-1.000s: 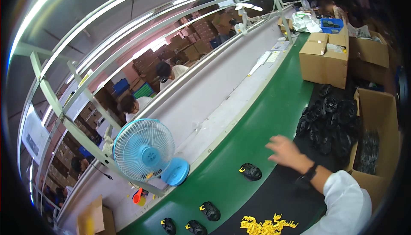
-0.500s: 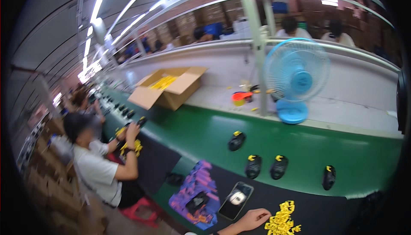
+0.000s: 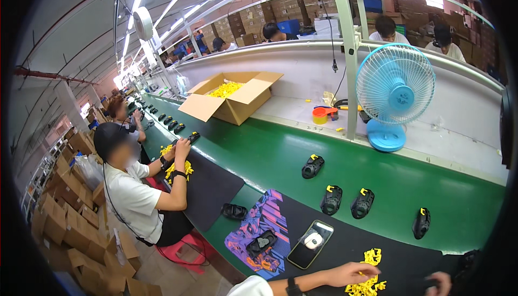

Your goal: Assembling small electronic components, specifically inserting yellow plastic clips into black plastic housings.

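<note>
My left hand (image 3: 353,274), a dark band at its wrist, reaches over a heap of small yellow plastic pieces (image 3: 373,255) on the black mat. Its fingers are stretched out over the heap, and no piece shows in them. At the lower right edge my right hand (image 3: 441,283) is partly cut off and blurred; whether it holds anything is unclear. Beyond the heap, black computer-mouse bodies with yellow pieces at their far ends stand on the green bench: one (image 3: 421,223) at right, two (image 3: 362,204) (image 3: 331,200) side by side, another (image 3: 313,167) farther off.
Left of my hand lie a phone (image 3: 311,243) and a patterned purple cloth (image 3: 274,212) with a black part (image 3: 261,243) on it. A blue fan (image 3: 396,97), an orange cup (image 3: 320,115) and an open carton (image 3: 249,104) of yellow pieces stand behind. A co-worker (image 3: 132,191) sits at left.
The view has swung, so the bench sits differently in it. My left hand has moved from beside the yellow heap to over it. My right hand has come in at lower right.
</note>
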Demonstrator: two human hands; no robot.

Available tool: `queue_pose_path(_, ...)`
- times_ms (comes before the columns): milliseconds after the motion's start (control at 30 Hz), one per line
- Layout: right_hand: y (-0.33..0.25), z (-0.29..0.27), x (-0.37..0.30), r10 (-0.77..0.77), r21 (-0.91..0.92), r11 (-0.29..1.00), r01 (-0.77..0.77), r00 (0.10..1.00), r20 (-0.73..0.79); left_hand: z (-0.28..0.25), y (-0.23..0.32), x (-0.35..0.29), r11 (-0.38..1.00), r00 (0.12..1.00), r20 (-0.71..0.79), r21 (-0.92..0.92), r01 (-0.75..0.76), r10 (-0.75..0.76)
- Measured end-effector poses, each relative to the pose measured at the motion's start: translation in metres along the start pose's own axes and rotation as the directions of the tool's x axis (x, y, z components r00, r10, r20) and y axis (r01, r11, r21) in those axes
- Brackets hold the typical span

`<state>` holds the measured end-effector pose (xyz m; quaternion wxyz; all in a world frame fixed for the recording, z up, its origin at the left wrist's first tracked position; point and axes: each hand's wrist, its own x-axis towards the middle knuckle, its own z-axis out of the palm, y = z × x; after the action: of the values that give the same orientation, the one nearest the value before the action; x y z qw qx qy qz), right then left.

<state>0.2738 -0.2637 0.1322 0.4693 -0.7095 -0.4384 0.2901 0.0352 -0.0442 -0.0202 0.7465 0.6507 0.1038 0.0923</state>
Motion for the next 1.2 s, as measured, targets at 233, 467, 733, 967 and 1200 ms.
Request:
queue_pose_path(233, -0.005, 0.089, 0.033, -0.296, -0.117, 0.939, 0.322, 0.934, 0.201, 0.039, 0.025, 0.001, 0.522, 0.934, 0.234, -0.779, 0.346, -0.27)
queue_pose_path(467, 0.038, 0.092, 0.026, -0.043, -0.435, 0.89, 0.137, 0.975, 0.219, 0.004, -0.049, -0.037, 0.581, 0.971, 0.236, -0.786, 0.211, -0.034)
queue_pose_path(733, 0.049, 0.099, 0.024, 0.058, -0.433, 0.9, 0.044, 0.974, 0.219, 0.003, -0.037, -0.019, 0.641, 0.984, 0.162, -0.764, 0.079, 0.072)
queue_pose_path(967, 0.056, 0.095, 0.021, 0.054, -0.366, 0.93, 0.037, 0.97, 0.236, 0.01, -0.017, -0.001, 0.61, 0.983, 0.171, -0.787, 0.092, 0.073)
queue_pose_path(1200, 0.07, 0.078, 0.024, 0.025, -0.244, 0.97, 0.012, 0.988, 0.149, 0.009, -0.019, -0.006, 0.585, 0.99, 0.138, -0.802, 0.118, -0.011)
